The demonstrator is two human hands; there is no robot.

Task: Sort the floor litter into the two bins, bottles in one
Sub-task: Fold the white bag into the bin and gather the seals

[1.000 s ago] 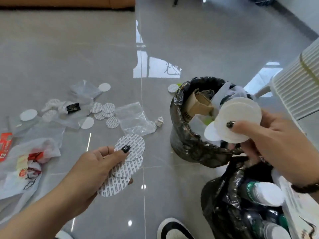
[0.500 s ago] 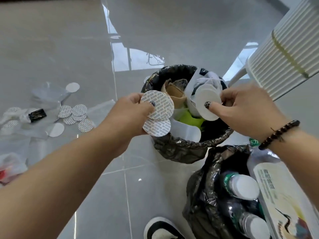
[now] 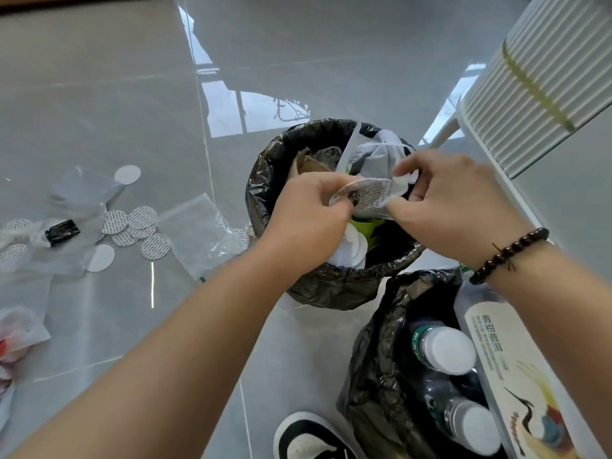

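Seen from the head camera, both hands are meeting over the far bin (image 3: 331, 286), the landmark here. The left hand (image 3: 308, 223) is pinching a small stack of round seal discs (image 3: 367, 195) directly above the bin's opening, and the right hand (image 3: 453, 207) is pinching the stack's other edge; blur hides the exact finger placement. The discs are looking thin, light and slightly bendy, probably slick on their faces, so a grip across the rim is likely keeping them fanned together better than a flat squeeze. Inside the bin, cardboard and crumpled bags are crowding the space, which may make loose discs slide off. Left of the bin, more discs (image 3: 132, 223) and clear plastic bags (image 3: 195, 233) are lying on the floor. Just nearer than the bin, the bottle bin (image 3: 374, 376) is holding bottles (image 3: 443, 349).
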